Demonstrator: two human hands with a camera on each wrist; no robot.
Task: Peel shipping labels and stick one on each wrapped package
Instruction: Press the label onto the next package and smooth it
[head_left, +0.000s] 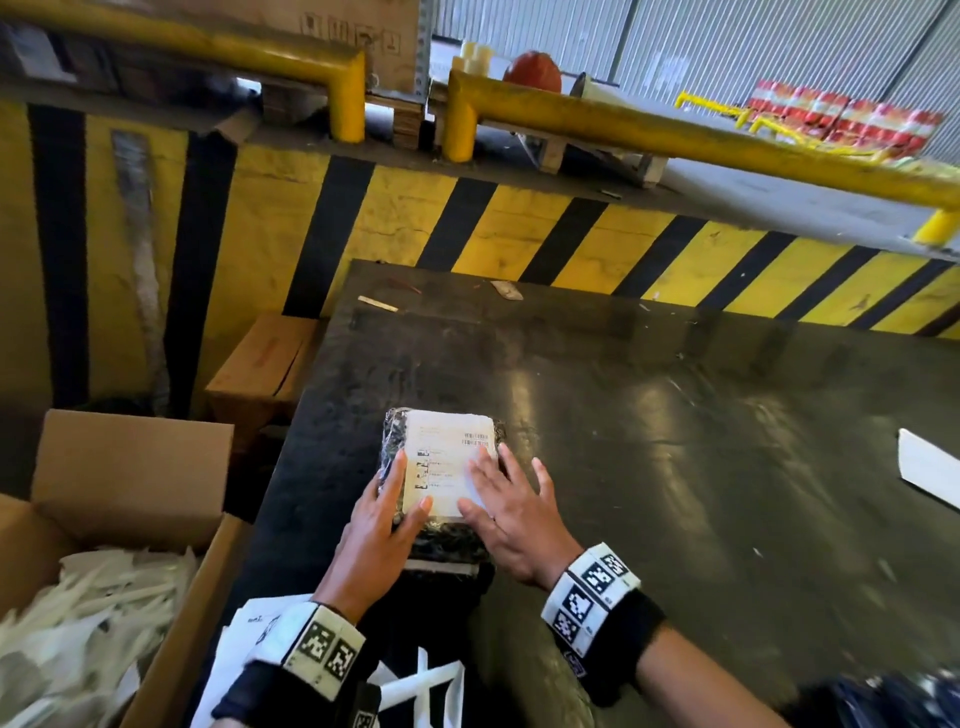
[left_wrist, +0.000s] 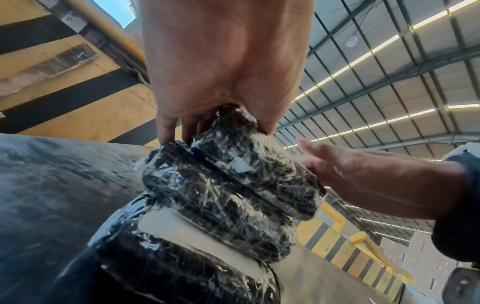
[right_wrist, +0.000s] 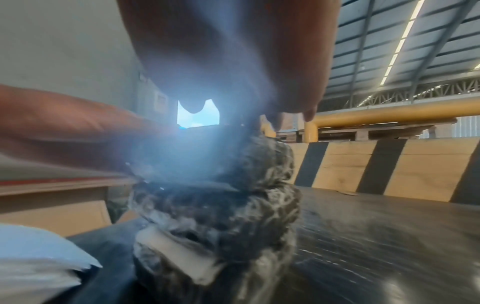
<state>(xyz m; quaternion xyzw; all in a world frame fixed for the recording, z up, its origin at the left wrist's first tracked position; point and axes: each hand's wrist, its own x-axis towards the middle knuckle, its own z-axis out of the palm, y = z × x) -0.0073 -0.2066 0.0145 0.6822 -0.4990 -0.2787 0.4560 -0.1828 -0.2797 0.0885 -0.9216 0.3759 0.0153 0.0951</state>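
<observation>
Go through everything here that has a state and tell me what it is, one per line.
Top wrapped package: stacked on other packages, label on.
Shipping label: stuck on top face.
Left hand: grips the package's left edge.
Right hand: flat, pressing the label.
Cardboard box: open, holds white scraps.

daylit scene; roof light strips (left_wrist: 389, 47) shine bright, the dark surface (head_left: 675, 415) shows glare, the right wrist view is hazy, flared and blurred.
</observation>
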